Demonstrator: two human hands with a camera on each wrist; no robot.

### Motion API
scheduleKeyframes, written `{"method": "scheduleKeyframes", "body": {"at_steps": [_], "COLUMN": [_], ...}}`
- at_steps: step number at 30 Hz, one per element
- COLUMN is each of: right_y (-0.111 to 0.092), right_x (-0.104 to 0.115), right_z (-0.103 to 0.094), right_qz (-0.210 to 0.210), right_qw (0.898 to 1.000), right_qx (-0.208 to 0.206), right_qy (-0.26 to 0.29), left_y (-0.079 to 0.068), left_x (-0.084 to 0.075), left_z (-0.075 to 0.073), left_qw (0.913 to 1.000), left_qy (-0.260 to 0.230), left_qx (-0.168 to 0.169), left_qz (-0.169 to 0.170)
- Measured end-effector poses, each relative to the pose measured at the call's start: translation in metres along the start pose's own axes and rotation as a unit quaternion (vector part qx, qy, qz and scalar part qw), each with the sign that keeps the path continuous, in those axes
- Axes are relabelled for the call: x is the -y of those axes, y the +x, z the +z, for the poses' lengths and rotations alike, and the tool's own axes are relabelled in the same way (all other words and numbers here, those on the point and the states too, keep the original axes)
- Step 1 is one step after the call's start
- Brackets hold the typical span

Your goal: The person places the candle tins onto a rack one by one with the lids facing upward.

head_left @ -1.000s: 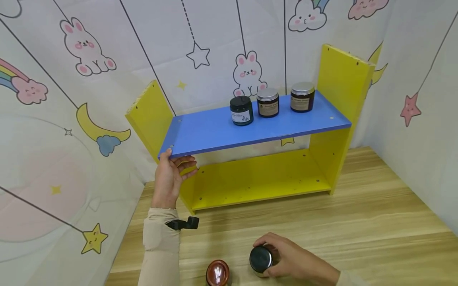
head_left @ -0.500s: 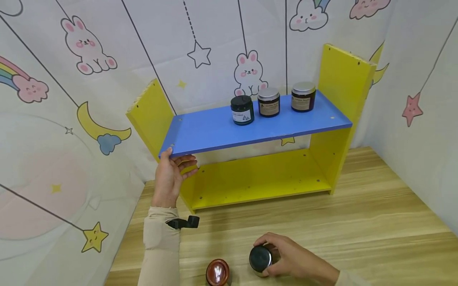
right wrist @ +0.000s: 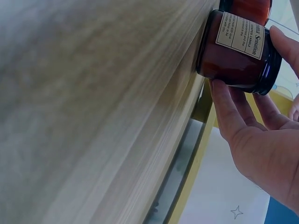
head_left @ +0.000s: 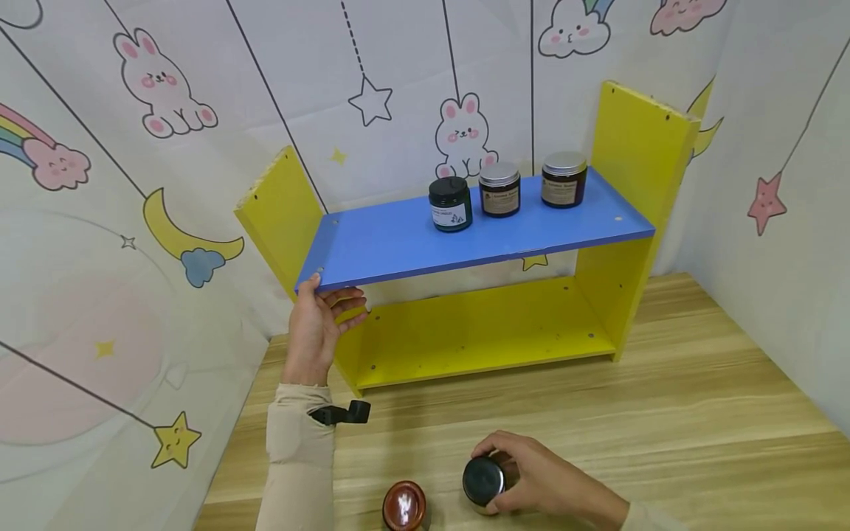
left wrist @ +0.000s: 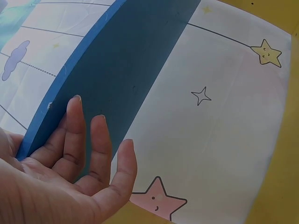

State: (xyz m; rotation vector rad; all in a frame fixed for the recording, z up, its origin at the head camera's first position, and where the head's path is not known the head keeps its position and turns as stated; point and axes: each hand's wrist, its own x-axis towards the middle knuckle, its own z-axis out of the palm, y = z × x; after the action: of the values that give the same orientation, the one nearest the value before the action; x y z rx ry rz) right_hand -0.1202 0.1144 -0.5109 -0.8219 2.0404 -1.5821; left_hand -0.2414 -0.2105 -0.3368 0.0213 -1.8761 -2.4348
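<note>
the tabletop point(head_left: 704, 391) is light wood with long streaky lines. behind it and at both sides are white walls point(head_left: 279, 44) with drawings of bunnies, stars, moons and puffy clouds. a shelf stands on the tabletop near the back wall. it has yellow side boards point(head_left: 640, 155), a yellow bottom board point(head_left: 478, 324), and a blue board point(head_left: 381, 247) across the middle. three jars stand upright in a row on the blue board, nearer its right end. one is dark green with a black lid point(head_left: 450, 204), and two are brown with silver lids point(head_left: 499, 190).

the left hand point(head_left: 315, 324) reaches forward to the front left corner of the blue board. its thumb is on top and its fingers are under, a bit bent and spread, so it holds the edge. the arm has a tan sleeve point(head_left: 299, 457) with a small black gadget point(head_left: 341, 414) strapped on it.

the right hand point(head_left: 531, 472) comes in low from the right side. its thumb and fingers go around a brown candle jar point(right wrist: 233, 58) with a black lid and a pale label, gripping it. that jar is down at the tabletop, in front of the shelf. a shiny red-brown jar point(head_left: 404, 507) is near it, on its left.
</note>
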Motion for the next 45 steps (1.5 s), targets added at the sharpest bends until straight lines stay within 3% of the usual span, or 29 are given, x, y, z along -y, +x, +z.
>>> {"method": "scheduleKeyframes", "body": {"at_steps": [14,34,45], "right_y": [-0.0008,-0.0009,0.0033], "right_x": [-0.0015,0.0045,0.0068], "right_z": [0.0014,-0.0016,-0.0069], "right_qz": [-0.005,0.022,0.001], "right_qw": [1.0,0.999,0.999], "right_qx": [-0.004,-0.033,-0.052], "right_qy": [-0.008,0.019,0.001], "left_y": [-0.0025,-0.0018,-0.001], "left_x": [-0.0004,-0.0004,-0.0003], "left_z": [0.0006,0.0,0.0001], "left_qw": [1.0,1.0,1.0], "left_qy": [0.008,0.004,0.004], "left_qx": [0.0,0.001,0.002], "left_qz": [0.0,-0.001,0.002]}}
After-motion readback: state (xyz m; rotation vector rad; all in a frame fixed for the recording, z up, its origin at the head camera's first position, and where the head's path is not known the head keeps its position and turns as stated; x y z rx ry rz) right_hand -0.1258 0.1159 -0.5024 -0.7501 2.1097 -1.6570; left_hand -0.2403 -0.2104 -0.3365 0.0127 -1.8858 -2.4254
